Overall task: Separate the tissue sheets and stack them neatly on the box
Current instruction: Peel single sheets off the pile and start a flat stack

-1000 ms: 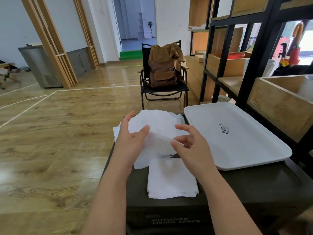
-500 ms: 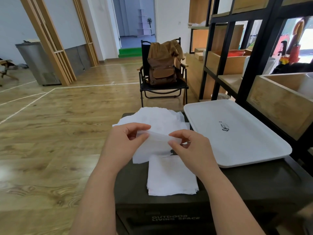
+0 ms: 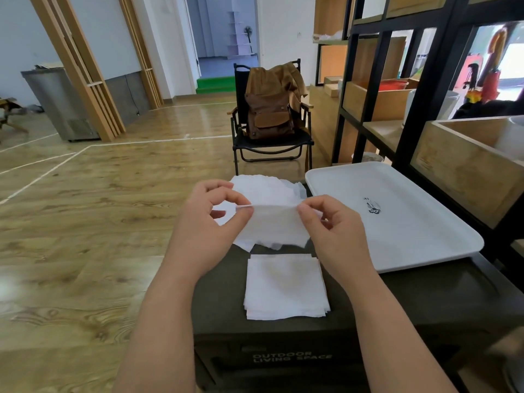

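Left hand (image 3: 211, 219) and right hand (image 3: 331, 225) raised, each pinching a top corner of one tissue sheet (image 3: 273, 226). Two piles on dark box (image 3: 397, 302): loose heap (image 3: 266, 188), neat stack (image 3: 285, 286).

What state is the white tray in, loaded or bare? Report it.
Bare. The white tray on the dark box shows only a small printed mark; no tissue lies on it. The neat tissue stack sits beside it.

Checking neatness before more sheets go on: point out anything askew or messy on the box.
The loose tissue pile at the far end of the box is fanned out unevenly, with its edge overhanging. The near stack is fairly square, its lower edges slightly staggered.
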The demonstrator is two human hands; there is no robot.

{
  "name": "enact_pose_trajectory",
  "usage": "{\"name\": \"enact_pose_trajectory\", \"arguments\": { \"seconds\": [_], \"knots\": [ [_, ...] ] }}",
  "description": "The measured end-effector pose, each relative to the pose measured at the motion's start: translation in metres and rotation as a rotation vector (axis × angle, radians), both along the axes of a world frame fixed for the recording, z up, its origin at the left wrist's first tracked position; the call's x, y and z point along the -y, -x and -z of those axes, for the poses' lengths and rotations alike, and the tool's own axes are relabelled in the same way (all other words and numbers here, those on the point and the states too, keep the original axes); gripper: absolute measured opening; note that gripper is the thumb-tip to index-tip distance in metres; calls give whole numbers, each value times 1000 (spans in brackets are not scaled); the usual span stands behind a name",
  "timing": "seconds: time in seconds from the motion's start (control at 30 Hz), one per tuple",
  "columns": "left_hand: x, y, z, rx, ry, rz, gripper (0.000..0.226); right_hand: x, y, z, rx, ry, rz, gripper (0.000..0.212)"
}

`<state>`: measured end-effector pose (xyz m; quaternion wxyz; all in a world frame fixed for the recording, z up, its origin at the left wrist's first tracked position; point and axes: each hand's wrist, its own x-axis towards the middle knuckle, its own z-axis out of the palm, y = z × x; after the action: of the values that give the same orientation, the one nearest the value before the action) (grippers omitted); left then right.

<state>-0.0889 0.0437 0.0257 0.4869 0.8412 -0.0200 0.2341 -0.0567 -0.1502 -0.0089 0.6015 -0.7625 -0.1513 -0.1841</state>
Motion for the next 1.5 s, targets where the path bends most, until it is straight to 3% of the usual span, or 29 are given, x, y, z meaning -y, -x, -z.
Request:
{"name": "enact_pose_trajectory", "arguments": {
  "seconds": [0.13,0.23,0.33,0.4,0.57,0.7,0.83,0.97,1.1,1.17,1.5],
  "knots": [
    [2,2,-5,-132,197,169,9,1,3,-6,-27,-127,12,19],
    [2,2,-3,-268,202,198,11,3,-1,-4,-231,-129,3,16],
    [-1,-4,10,-458,27,106,9,9,-3,5,-470,61,-7,11],
    [-2,-7,18,-587,-72,97,9,12,-2,11,-558,267,-15,22],
    [2,-7,29,-713,-220,100,9,12,-5,17,-528,539,50,33],
    [7,-13,30,-645,-321,-43,10,11,-5,19,-487,595,87,32],
    [22,-25,34,-350,-377,-209,8,10,-3,21,-427,601,147,30],
    [42,-49,41,-89,-439,-140,25,10,-4,19,-341,566,261,23],
    [45,-69,54,-179,-574,-3,55,10,-4,17,-272,486,280,14],
    [45,-73,62,-241,-612,18,59,12,-4,17,-264,464,262,16],
    [45,-70,59,18,-526,-102,23,10,-7,19,-273,420,220,10]
  ]
}}
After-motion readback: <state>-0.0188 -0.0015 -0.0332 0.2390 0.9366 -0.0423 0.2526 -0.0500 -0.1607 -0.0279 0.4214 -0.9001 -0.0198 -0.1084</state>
